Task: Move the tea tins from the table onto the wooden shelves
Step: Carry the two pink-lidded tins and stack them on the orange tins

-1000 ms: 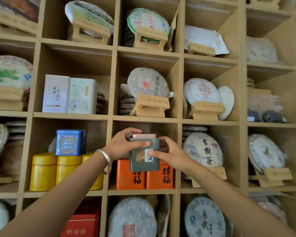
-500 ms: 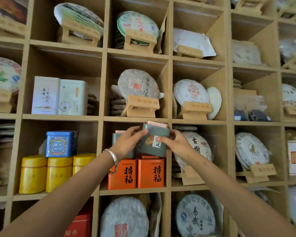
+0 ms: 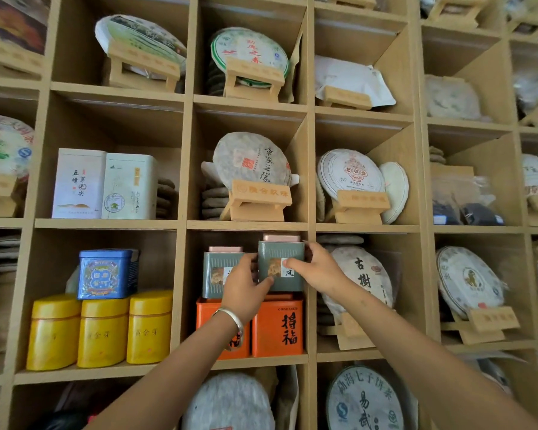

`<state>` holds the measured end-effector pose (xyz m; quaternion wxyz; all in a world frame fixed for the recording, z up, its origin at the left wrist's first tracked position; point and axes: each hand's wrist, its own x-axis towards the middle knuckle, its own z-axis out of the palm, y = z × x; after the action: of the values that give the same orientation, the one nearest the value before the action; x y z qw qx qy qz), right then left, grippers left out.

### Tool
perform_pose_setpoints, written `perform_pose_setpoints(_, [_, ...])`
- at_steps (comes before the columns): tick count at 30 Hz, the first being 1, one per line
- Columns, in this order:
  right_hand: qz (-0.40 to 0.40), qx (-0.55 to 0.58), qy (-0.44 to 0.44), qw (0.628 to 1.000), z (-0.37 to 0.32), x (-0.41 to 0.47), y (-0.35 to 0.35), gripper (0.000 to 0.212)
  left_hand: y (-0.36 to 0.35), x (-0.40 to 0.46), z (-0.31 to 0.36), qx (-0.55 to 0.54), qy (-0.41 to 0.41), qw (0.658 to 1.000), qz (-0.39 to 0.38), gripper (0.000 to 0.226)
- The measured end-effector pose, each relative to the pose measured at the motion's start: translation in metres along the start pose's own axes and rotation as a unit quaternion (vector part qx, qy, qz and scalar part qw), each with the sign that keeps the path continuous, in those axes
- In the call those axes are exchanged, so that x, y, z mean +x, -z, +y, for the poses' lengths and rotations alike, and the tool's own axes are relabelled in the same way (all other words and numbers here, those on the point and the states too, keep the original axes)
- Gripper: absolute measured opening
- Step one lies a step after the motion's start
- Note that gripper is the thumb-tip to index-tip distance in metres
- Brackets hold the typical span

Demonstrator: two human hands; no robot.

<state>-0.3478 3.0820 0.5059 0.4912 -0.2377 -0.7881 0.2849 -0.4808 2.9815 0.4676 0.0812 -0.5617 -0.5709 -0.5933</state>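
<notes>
A grey-green tea tin (image 3: 278, 256) with a pink lid stands upright on the right orange tin (image 3: 277, 328) in the middle cubby of the wooden shelves (image 3: 246, 225). Both hands hold it: my left hand (image 3: 244, 288) grips its lower left side, my right hand (image 3: 316, 268) grips its right side with the thumb across the front label. A second grey-green tin (image 3: 216, 268) stands just left of it on the left orange tin (image 3: 207, 308), partly hidden by my left hand.
The cubby to the left holds three yellow canisters (image 3: 101, 332) with a blue tin (image 3: 104, 273) on top. Two white boxes (image 3: 104, 184) stand above them. Round wrapped tea cakes on wooden stands (image 3: 252, 169) fill most other cubbies, including the one to the right (image 3: 364, 274).
The tin was held in front of the cubby and tilted; it now stands upright inside, on the right orange tin beside the other grey-green tin. Both hands followed it in.
</notes>
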Motion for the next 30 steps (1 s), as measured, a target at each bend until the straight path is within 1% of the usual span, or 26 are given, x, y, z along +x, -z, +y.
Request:
perform_pose_setpoints(2, [0.001,-0.013,0.006,1.0,0.001,0.001,-0.004,0.054,-0.003,0.003,-0.002,0.02,-0.001,1.0,0.017,0.051])
perform_pose_setpoints(5, [-0.002,-0.053,0.025,0.998,0.001,0.002,-0.011,0.048,-0.006,0.005,-0.003,0.049,0.005,0.998,0.032,0.052])
perform_pose_setpoints(13, [-0.015,-0.098,0.033,0.994,0.0,0.001,-0.015,0.042,-0.016,0.004,-0.005,0.058,0.024,0.997,0.05,0.044])
perform_pose_setpoints(16, [0.009,-0.127,0.04,0.991,0.001,-0.001,-0.012,0.041,-0.021,0.003,-0.005,0.063,0.021,0.996,0.054,0.04])
perform_pose_setpoints(21, [0.077,-0.188,0.063,0.977,0.002,-0.007,-0.011,0.038,-0.027,0.002,-0.005,0.079,0.027,0.995,0.055,0.04])
perform_pose_setpoints(27, [0.1,-0.233,0.047,0.966,0.001,-0.01,-0.018,0.038,-0.032,0.002,-0.008,0.084,0.041,0.994,0.062,0.039])
perform_pose_setpoints(30, [0.092,-0.245,0.032,0.965,0.002,-0.011,-0.025,0.036,-0.032,0.002,-0.01,0.09,0.045,0.993,0.061,0.037])
